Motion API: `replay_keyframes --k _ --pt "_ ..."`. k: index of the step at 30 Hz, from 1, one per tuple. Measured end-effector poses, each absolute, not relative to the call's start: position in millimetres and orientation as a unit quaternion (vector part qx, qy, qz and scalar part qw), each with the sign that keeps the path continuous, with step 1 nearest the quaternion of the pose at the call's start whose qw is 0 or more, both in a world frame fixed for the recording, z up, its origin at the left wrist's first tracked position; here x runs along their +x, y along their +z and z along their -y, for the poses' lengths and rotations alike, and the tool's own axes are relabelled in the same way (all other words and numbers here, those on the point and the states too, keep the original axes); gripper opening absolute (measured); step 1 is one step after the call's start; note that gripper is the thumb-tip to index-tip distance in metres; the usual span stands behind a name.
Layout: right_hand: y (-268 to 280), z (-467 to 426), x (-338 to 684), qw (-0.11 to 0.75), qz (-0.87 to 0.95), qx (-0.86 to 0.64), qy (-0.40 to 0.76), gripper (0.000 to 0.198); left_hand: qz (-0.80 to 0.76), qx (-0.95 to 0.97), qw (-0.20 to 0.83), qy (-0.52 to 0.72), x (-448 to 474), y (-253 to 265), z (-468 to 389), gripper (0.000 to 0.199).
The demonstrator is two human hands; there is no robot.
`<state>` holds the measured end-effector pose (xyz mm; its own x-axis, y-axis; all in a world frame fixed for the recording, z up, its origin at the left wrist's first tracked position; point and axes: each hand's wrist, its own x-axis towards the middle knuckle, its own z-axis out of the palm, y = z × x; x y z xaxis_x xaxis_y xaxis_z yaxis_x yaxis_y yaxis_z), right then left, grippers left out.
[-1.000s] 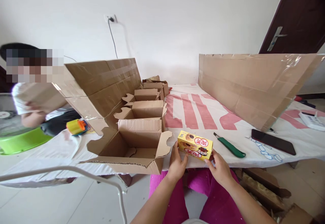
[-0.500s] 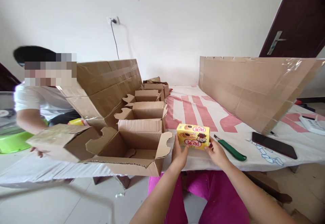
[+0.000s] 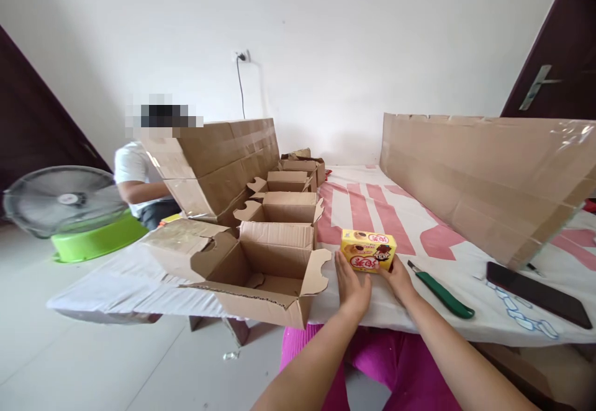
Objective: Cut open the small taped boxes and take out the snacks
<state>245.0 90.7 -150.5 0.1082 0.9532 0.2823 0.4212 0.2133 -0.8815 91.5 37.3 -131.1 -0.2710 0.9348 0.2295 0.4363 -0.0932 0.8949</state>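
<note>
A small yellow snack box (image 3: pixel 367 251) with red lettering and pictures of round treats sits at the near part of the table. My right hand (image 3: pixel 401 282) grips its right end, thumb on the front face. At the box's left edge is my left hand (image 3: pixel 354 287), its fingers stretched out and its thumb off the front face; the fingertips are partly hidden. Just left of my hands stands an open cardboard carton (image 3: pixel 263 268), flaps up, with nothing visible inside. To the right lies a green utility knife (image 3: pixel 444 293), blade tip showing.
Several more open cartons (image 3: pixel 288 206) run back in a row. Tall cardboard panels stand left (image 3: pixel 233 156) and right (image 3: pixel 470 181). A black phone (image 3: pixel 537 293) lies at right. Beyond the left panel sit a person (image 3: pixel 135 172), a fan (image 3: pixel 65 200) and a green basin (image 3: pixel 100 237).
The view has turned left and slightly up. My left thumb has come away from the box front, while the right hand keeps its grip. The person at left has moved back from the near carton.
</note>
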Motion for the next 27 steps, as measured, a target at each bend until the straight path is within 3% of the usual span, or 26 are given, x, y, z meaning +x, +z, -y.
replay_keyframes --k 9,21,27 --pt "-150.6 -78.5 243.4 0.45 0.618 -0.602 0.231 0.049 -0.608 0.527 0.306 0.509 76.5 -145.7 -28.7 0.089" --pt "-147.8 -74.9 243.5 0.416 0.649 -0.596 0.225 0.045 -0.595 0.576 0.259 0.498 74.6 -150.0 -5.2 0.085" --pt "-145.6 -72.7 242.3 0.416 0.649 -0.599 0.217 0.043 -0.594 0.544 0.296 0.513 70.6 -153.8 -5.0 0.083"
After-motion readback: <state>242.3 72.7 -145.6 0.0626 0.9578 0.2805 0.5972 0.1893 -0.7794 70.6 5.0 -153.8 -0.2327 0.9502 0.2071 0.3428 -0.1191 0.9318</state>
